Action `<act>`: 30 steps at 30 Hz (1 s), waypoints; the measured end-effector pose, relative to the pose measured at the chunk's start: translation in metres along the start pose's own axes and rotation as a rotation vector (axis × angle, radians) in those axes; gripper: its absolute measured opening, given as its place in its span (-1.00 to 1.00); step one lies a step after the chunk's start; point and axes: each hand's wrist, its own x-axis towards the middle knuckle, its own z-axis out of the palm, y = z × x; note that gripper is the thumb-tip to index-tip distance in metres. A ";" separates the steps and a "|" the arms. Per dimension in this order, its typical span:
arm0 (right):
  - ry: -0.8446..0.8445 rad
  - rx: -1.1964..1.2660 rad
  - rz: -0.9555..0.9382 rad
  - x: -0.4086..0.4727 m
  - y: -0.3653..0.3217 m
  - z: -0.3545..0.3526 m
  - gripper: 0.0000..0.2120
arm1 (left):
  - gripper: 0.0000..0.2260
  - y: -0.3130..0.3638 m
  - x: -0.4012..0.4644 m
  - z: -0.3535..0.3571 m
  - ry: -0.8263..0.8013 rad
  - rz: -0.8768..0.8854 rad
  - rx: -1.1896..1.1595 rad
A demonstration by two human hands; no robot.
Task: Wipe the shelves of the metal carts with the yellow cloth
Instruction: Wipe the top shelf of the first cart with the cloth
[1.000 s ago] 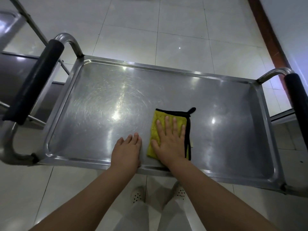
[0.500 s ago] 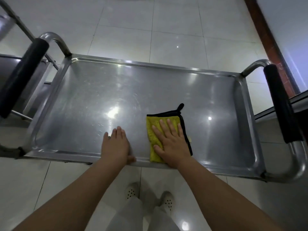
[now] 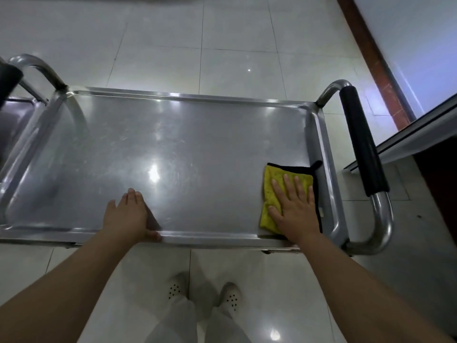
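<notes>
Yellow cloth (image 3: 272, 191) was way over at the right end of the cart's top shelf (image 3: 197, 144), its black trim just beside the raised rim, w/ the near rim close too. Right hand (image 3: 294, 209) lay flat on it, fingers (image 3: 286, 181) straight & slightly spread, pressing down. Left hand (image 3: 126, 216) rested on the near edge, fingers together, thumb along the rim. Lots of bare steel to the left btw. Black-padded handle (image 3: 361, 142) stood right past that end.
</notes>
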 end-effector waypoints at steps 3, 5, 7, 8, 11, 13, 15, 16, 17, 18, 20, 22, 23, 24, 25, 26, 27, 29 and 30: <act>-0.030 0.005 0.087 -0.008 0.033 -0.004 -0.30 | 0.17 0.006 -0.002 -0.003 0.014 0.005 0.031; -0.038 0.013 0.129 -0.017 0.045 -0.005 -0.30 | 0.17 0.009 -0.004 -0.004 0.019 0.004 0.028; -0.033 0.019 0.158 -0.023 0.042 -0.002 -0.31 | 0.17 0.008 -0.003 -0.002 0.030 0.005 0.017; -0.035 0.018 0.176 -0.026 0.038 -0.001 -0.32 | 0.17 0.006 -0.004 0.000 0.034 0.006 0.009; -0.012 0.024 0.251 -0.034 0.016 0.004 -0.34 | 0.14 -0.001 -0.007 0.010 0.066 0.011 0.002; -0.005 0.019 0.273 -0.041 -0.004 0.009 -0.35 | 0.12 -0.006 -0.010 0.015 0.078 0.029 -0.028; 0.028 0.019 0.251 -0.045 -0.029 0.014 -0.37 | 0.12 -0.009 -0.012 0.018 0.109 0.045 -0.058; 0.042 0.010 0.234 -0.046 -0.044 0.017 -0.38 | 0.12 -0.010 -0.012 0.018 0.126 0.056 -0.078; 0.056 0.000 0.213 -0.046 -0.059 0.019 -0.39 | 0.12 -0.012 -0.012 0.019 0.134 0.068 -0.100; 0.069 -0.009 0.185 -0.044 -0.075 0.021 -0.39 | 0.12 -0.013 -0.012 0.020 0.135 0.083 -0.122; 0.083 -0.024 0.116 -0.041 -0.109 0.023 -0.39 | 0.13 -0.017 -0.013 0.022 0.136 0.117 -0.170; 0.083 -0.035 0.054 -0.037 -0.145 0.027 -0.39 | 0.12 -0.027 -0.009 0.024 0.149 0.167 -0.221; 0.077 -0.035 0.036 -0.034 -0.161 0.030 -0.39 | 0.10 -0.035 -0.006 0.024 0.151 0.203 -0.250; 0.070 -0.034 0.024 -0.032 -0.177 0.031 -0.38 | 0.07 -0.044 -0.003 0.025 0.147 0.245 -0.270; 0.067 -0.027 0.011 -0.031 -0.191 0.031 -0.38 | 0.05 -0.053 -0.001 0.025 0.141 0.285 -0.274; 0.046 -0.016 -0.005 -0.030 -0.206 0.029 -0.37 | 0.04 -0.061 0.001 0.026 0.137 0.319 -0.267; 0.015 -0.003 -0.031 -0.030 -0.220 0.028 -0.36 | 0.03 -0.068 0.003 0.028 0.139 0.342 -0.256; -0.031 0.023 -0.069 -0.028 -0.245 0.027 -0.35 | 0.02 -0.075 0.004 0.031 0.151 0.357 -0.244; -0.029 0.025 -0.085 -0.027 -0.257 0.027 -0.36 | 0.02 -0.077 0.005 0.034 0.158 0.359 -0.245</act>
